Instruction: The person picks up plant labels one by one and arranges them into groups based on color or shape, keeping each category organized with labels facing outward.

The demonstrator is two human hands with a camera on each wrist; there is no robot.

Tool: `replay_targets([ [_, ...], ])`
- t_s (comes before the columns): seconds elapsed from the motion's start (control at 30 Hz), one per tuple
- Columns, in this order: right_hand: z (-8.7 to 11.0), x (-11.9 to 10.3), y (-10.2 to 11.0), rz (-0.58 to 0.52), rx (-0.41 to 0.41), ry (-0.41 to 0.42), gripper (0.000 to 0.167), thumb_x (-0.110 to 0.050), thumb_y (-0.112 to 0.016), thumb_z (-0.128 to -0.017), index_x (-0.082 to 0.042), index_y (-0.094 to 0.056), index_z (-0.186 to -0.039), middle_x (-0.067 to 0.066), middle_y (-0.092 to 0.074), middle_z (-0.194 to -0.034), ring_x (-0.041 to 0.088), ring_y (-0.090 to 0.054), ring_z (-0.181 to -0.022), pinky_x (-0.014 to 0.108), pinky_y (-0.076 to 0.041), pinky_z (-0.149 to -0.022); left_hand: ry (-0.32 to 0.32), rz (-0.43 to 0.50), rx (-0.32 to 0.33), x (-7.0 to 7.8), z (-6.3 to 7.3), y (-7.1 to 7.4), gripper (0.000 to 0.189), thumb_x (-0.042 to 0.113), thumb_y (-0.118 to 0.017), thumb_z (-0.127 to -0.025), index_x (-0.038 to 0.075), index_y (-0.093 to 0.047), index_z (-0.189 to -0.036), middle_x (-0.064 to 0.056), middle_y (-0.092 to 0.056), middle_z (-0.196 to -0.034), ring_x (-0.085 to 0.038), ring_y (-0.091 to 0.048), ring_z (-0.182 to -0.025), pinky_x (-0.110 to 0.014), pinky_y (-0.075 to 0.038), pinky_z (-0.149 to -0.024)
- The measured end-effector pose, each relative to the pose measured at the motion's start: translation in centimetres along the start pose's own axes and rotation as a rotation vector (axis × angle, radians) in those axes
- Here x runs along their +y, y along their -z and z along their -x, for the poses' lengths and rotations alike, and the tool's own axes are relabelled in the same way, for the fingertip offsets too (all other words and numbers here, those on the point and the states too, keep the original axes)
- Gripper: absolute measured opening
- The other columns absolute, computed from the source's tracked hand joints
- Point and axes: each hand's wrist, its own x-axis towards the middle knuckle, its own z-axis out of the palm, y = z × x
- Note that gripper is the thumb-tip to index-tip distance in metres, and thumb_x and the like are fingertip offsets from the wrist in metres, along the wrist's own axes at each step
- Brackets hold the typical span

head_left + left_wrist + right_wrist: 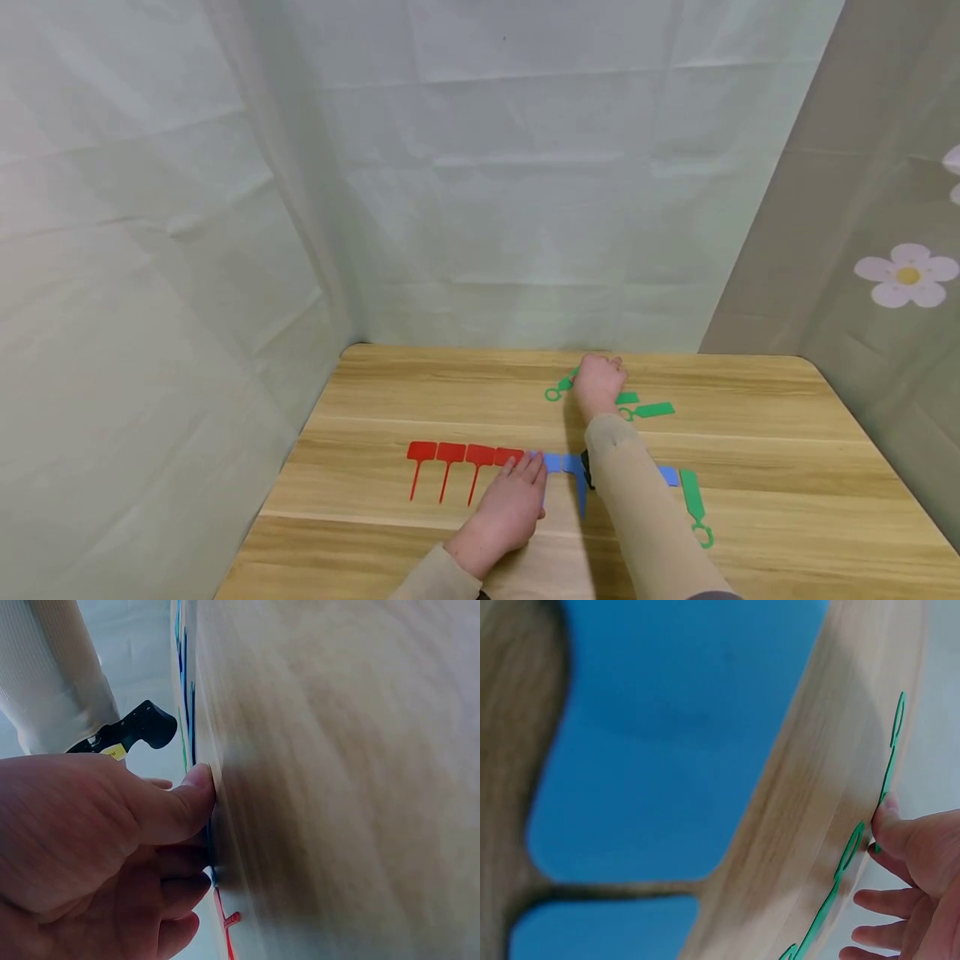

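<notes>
My left hand (510, 507) lies on the table with its fingers fairly straight, resting over a blue T-shaped plant label and touching the end of the red ones. Red T-shaped labels (451, 452) run leftward from it in a row. Blue labels (572, 463) continue that row to the right, partly hidden by my right sleeve. At the back of the table my right hand (600, 383) pinches the flat end of a green ring-ended label (889, 776) between thumb and index finger. Two other green labels (654, 409) lie just beside that hand.
A green ring-ended label (692, 496) lies at the right end of the row, its ring toward me. The wooden table (810, 467) meets pale cloth walls (487, 208) at the back and left. My right forearm (637, 500) crosses above the blue labels.
</notes>
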Motion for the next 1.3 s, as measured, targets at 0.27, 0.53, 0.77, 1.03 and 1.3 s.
replay_targets([
  [0.27, 0.8, 1.0, 0.7, -0.048, 0.011, 0.010, 0.048, -0.039, -0.078, -0.098, 0.004, -0.076, -0.118, 0.030, -0.064, -0.141, 0.055, -0.043, -0.146, 0.067, -0.043, -0.113, 0.013, 0.023, -0.015, 0.1, 0.0, 0.2, 0.061, 0.032, -0.071, -0.104, 0.007, -0.055, -0.157, -0.007, -0.046, -0.167, -0.023, -0.041, -0.155, -0.040, -0.035, -0.125],
  [0.53, 1.6, 2.9, 2.0, -0.433, -0.014, 0.052, 0.031, -0.032, -0.068, -0.106, -0.004, -0.080, -0.106, 0.011, -0.077, -0.100, 0.030, -0.069, -0.089, 0.050, -0.055, -0.084, 0.016, 0.046, -0.025, 0.1, 0.0, 0.5, 0.061, 0.032, -0.071, -0.104, 0.006, -0.054, -0.157, -0.008, -0.046, -0.167, -0.025, -0.041, -0.155, -0.042, -0.035, -0.126],
  [0.77, 2.9, 4.3, 4.1, -0.668, -0.050, 0.108, 0.040, -0.039, -0.065, -0.108, -0.002, -0.074, -0.120, 0.017, -0.071, -0.123, 0.031, -0.060, -0.100, 0.046, -0.051, -0.088, 0.015, 0.056, -0.025, -0.1, 0.0, 0.5, 0.062, 0.032, -0.070, -0.105, 0.005, -0.053, -0.158, -0.009, -0.044, -0.167, -0.025, -0.040, -0.155, -0.043, -0.034, -0.126],
  [1.03, 5.1, 7.0, 6.5, -0.760, -0.093, 0.173, 0.053, -0.044, -0.064, -0.108, 0.003, -0.070, -0.131, 0.021, -0.055, -0.157, 0.043, -0.045, -0.147, 0.059, -0.044, -0.113, 0.014, 0.055, -0.022, -0.5, -0.2, 0.4, 0.063, 0.033, -0.071, -0.104, 0.005, -0.053, -0.158, -0.009, -0.045, -0.167, -0.025, -0.039, -0.156, -0.044, -0.033, -0.127],
  [1.3, 7.2, 11.1, 7.9, -0.740, -0.116, 0.280, 0.046, -0.035, -0.054, -0.114, 0.007, -0.069, -0.127, 0.027, -0.047, -0.160, 0.049, -0.037, -0.151, 0.067, -0.035, -0.119, 0.007, 0.082, -0.032, -0.9, 0.1, 0.3, 0.064, 0.032, -0.069, -0.105, 0.004, -0.050, -0.159, -0.010, -0.042, -0.169, -0.026, -0.037, -0.157, -0.045, -0.031, -0.127],
])
